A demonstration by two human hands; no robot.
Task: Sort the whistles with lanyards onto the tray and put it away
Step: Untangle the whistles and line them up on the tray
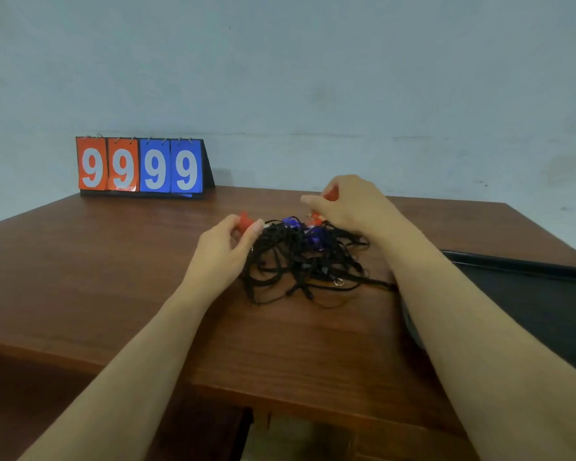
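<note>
Whistles point(300, 227) with black lanyards point(300, 267) are lying in one tangled heap at the middle of the wooden desk point(113, 277), and the sorting is, by my judgement, only just beginning: the black tray point(529, 294) at about three o'clock from the heap is showing no whistle on its visible part, though the right forearm is covering its near corner.

From the head view, the left hand point(223, 247) is reaching in at the heap's nine o'clock side, its thumb and fingers pinching a red whistle point(246, 222) at the edge of the tangle. The right hand point(350, 204) is hovering over the heap's twelve to one o'clock side, fingers curled and pinching a second red whistle point(331, 194) slightly above the pile. Whether either whistle's cord is free of the knot I cannot tell.

Left to do, as far as this shows: teasing every whistle out, laying them on the tray, then carrying the tray away.

The heap itself is looking like a loose nest of thin flat black cords looping over each other, with small metal split rings point(339, 281) showing at its five o'clock edge. At least two blue whistles point(291, 222) and another red one point(315, 220) are sitting on top near twelve o'clock. A flip scoreboard point(140, 166) reading 9999, two orange cards and two blue, is standing at the desk's far edge, around ten o'clock, well apart from the heap.
</note>
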